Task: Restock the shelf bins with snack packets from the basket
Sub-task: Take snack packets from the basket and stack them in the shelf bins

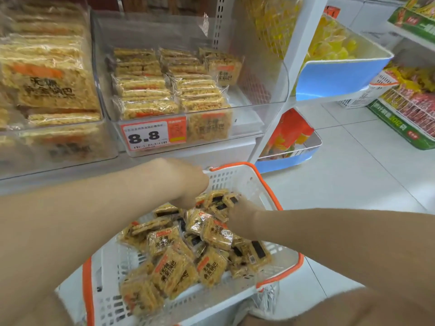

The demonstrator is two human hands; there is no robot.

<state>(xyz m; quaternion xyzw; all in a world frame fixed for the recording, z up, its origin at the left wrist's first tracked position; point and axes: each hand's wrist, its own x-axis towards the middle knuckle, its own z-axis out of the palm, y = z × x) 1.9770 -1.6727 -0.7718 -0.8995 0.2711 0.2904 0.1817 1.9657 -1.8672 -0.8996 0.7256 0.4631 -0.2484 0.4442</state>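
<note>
- A white perforated plastic basket with orange rim and handles [249,182] sits near, low in the middle. It is heaped with clear-wrapped yellow rice-crisp snack packets bearing orange labels and black characters [169,262].
- The left hand [188,184] reaches down into the far end of the basket, its back turned up.
- The right hand [242,211] comes in from the right at that same far end.
- A small bundle of packets [219,200] stands on edge between the two hands and touches both. The fingers are blurred and hidden, so I cannot tell how either hand grips.
- Beyond the basket, a clear plastic shelf bin [261,67] holds rows of the same packets on its left side. A red-and-white price tag reading 8.8 [153,135] is on its front.
- To its left, a second clear bin [96,67] is stacked full.
</note>
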